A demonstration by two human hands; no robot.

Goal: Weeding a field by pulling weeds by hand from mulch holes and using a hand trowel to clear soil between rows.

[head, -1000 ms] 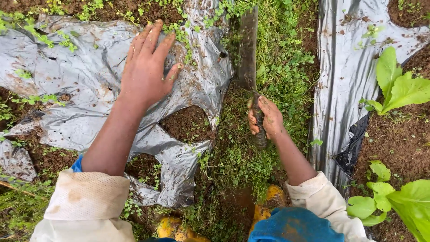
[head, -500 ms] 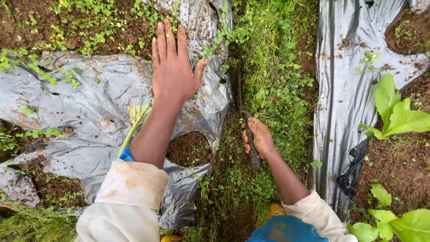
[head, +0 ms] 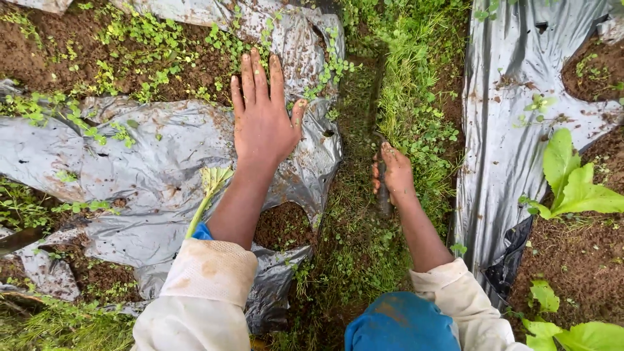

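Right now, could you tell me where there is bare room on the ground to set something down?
The grey plastic sheet lies mostly bare to the left of the left hand, and the right-hand sheet is bare above the leafy plant. The weedy furrow is crowded, where the right hand has its grip on a long blade.

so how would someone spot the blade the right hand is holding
Find the weedy green strip between the two grey plastic sheets. The right hand grips a dark handle there, and the blade runs straight up from it into the grass. It is the only long, narrow, dark, straight-edged thing among the soft leaves.
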